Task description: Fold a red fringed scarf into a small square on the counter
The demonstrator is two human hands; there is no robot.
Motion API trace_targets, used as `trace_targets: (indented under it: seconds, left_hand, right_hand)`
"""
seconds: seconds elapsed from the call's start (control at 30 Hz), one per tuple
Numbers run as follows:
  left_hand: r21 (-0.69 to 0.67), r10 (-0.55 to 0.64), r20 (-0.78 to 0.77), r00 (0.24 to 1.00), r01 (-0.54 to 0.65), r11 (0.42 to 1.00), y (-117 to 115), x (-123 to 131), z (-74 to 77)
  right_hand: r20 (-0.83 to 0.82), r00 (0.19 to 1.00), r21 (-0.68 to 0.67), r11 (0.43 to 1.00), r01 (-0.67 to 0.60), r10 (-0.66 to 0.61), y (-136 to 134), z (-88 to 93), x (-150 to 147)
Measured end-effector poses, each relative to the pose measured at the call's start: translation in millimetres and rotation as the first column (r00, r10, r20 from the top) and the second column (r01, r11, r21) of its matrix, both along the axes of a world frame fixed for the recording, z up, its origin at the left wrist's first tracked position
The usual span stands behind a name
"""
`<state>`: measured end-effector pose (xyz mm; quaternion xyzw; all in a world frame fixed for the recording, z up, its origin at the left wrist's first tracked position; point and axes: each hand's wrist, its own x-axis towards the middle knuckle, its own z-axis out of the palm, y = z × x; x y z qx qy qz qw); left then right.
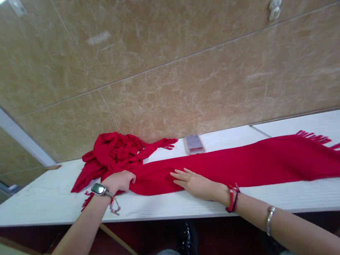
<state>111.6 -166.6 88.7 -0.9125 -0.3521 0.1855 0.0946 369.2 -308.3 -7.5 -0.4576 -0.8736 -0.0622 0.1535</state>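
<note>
A red fringed scarf (240,166) lies stretched flat along the white counter, its tasselled end to the right. At its left end my left hand (119,181) has curled fingers closed on the cloth; part of the grip is hidden. My right hand (194,185) rests palm down on the middle of the scarf, fingers extended and apart. Behind my left hand is a crumpled heap of red fringed cloth (115,151). Whether the heap joins the flat scarf, I cannot tell.
A phone-like rectangular item (194,144), partly blurred, lies behind the scarf near the wall. The white counter (51,201) runs along a tan marbled wall (168,90). A small white bear-shaped hook (275,8) is fixed to the wall. Dark open shelving (152,234) sits below the counter's front edge.
</note>
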Motion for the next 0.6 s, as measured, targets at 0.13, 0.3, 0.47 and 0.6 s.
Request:
trace_targets:
  seconds: [0.13,0.3,0.47,0.6]
  left_hand:
    - [0.097,-0.192,0.260,0.946,0.172,0.980,-13.7,58.5,9.9]
    - [-0.094,-0.333,0.355,0.874,0.387,0.917,-17.4,111.5,-42.3]
    - [-0.259,-0.134,0.266,0.955,0.205,0.944,-1.5,103.4,-62.8]
    - [-0.308,-0.038,0.183,0.982,0.094,0.947,-10.7,110.6,-52.1]
  right_hand:
    - [0.021,1.000,0.049,0.999,-0.020,0.019,-2.9,-0.1,-5.5]
    - [0.075,0.988,0.171,0.978,0.120,-0.134,-10.4,6.0,-11.3]
    - [0.093,0.930,0.104,0.933,0.345,-0.355,-22.7,8.9,-10.2]
    - [0.083,0.910,0.063,0.913,0.402,-0.407,-29.3,7.0,-8.1]
